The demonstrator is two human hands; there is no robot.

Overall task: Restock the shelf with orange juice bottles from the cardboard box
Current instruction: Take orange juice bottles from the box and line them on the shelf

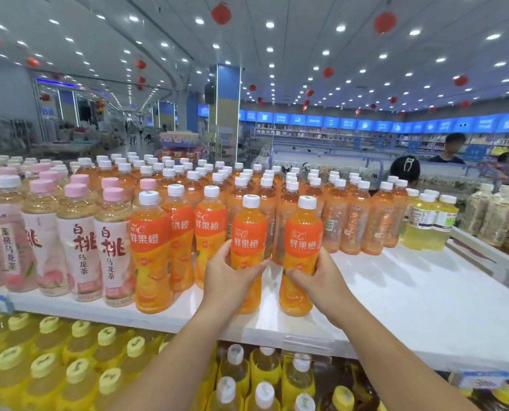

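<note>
The white shelf (410,301) has wide bare room at centre right of the frame. Its front edge, however, runs just under both wrists at lower centre. The orange juice rows (348,221) crowd close behind, so a hard shove would likely topple several.

The left bottle (248,241) and right bottle (302,241) stand upright near that edge, and either could tip off if set too far forward. The left grip (229,274) curls round the left bottle's waist, and the right grip (315,277) curls round the right bottle's. The cardboard box is out of view.
</note>
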